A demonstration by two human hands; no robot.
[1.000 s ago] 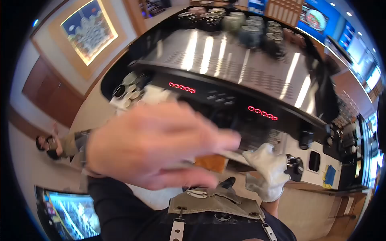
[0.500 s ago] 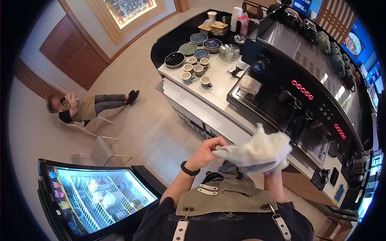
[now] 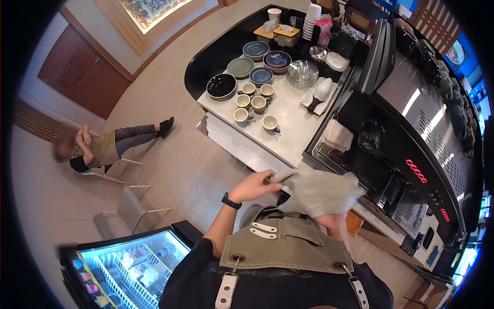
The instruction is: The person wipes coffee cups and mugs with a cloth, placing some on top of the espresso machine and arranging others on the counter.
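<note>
Pinching cloth (image 3: 321, 191) edge near coffee machine (image 3: 406, 135): L hand (image 3: 253, 187). R hand (image 3: 330, 220): can't tell grip (covered). Prob. light, floppy; hold edges.

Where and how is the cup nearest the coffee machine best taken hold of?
Probably by its handle, from the coffee machine's side: the cup stands upright, and the handle points down and right in the image, away from the other cups. The left hand is pinching the cloth, so it would need freeing first.
</note>
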